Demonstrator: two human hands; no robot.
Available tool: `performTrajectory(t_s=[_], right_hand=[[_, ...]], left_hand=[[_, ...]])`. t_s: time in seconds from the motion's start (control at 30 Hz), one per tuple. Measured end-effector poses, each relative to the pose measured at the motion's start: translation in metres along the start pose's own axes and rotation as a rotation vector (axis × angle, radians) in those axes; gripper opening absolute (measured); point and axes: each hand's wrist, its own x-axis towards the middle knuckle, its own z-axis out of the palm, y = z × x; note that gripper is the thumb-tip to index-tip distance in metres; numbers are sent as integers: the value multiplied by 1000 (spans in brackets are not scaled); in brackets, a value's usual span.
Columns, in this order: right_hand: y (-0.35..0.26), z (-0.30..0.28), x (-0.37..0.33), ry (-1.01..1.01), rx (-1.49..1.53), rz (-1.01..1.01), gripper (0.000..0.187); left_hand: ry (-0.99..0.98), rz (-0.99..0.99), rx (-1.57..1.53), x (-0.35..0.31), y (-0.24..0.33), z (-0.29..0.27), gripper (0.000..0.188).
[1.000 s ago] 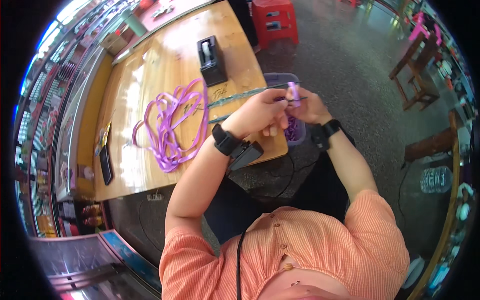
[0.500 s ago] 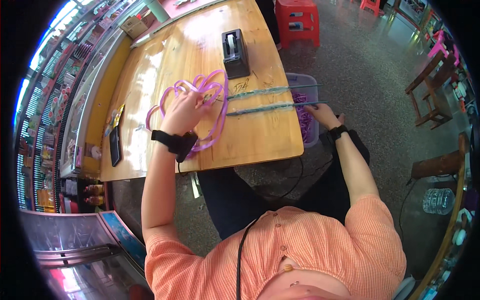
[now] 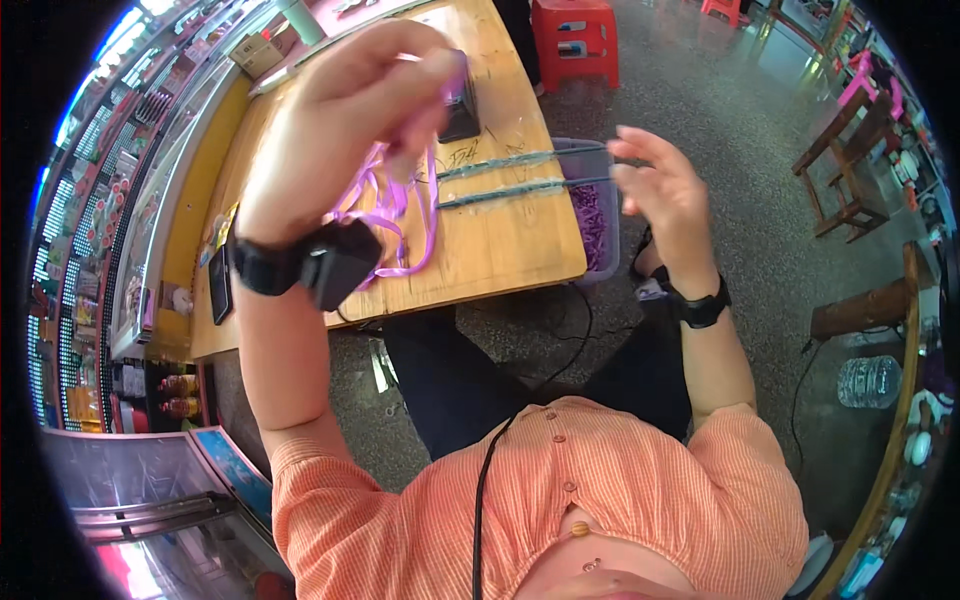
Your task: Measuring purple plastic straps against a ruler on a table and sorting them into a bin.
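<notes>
My left hand point(image 3: 375, 105) is raised above the table, its fingers closed on purple ribbon point(image 3: 428, 225) that hangs in loops down to the tabletop. Motion smears its fingertips. My right hand point(image 3: 672, 195) is beyond the table's right edge, its fingers apart and slightly curled at the ends of two thin green sticks; I see nothing held in it. Both sticks, the farther stick point(image 3: 500, 162) and the nearer stick point(image 3: 505, 192), lie side by side under clear tape and stick out past the edge. A black tape dispenser point(image 3: 460, 122) is partly hidden behind my left hand.
A clear plastic bin point(image 3: 613, 240) of purple pieces stands below the wooden table's point(image 3: 480, 255) right edge. A dark phone-like object point(image 3: 221, 285) lies at the left. Farther off are red stools point(image 3: 577, 45), a wooden chair point(image 3: 845, 165) and a display case point(image 3: 150, 270).
My left hand has risen and moved closer to the camera, drawing the ribbon up. My right hand has lifted from beside the bin to the stick ends, its fingers spreading.
</notes>
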Motion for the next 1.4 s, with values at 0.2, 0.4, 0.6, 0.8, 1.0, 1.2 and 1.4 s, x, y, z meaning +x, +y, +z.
performTrajectory(t_s=[0.2,0.4,0.6,0.8,1.0,1.2,1.4], right_hand=[[-54,53,4,-348,267,69,34],[-43,18,1,3,270,3,22],[-12,-16,9,173,242,-2,23],[21,-42,16,253,157,73,23],[49,-44,11,186,67,188,24],[62,-46,7,242,91,226,23],[48,-55,3,283,68,179,23]], left_hand=[[-317,12,119,17,-25,39,18],[-260,-76,187,0,-14,8,28],[-294,-113,160,-1,-80,-11,20],[-201,-183,78,5,-120,-14,20],[-106,-211,630,-17,-120,2,40],[-210,-240,700,-41,-146,0,24],[141,-210,848,-48,-162,-94,29]])
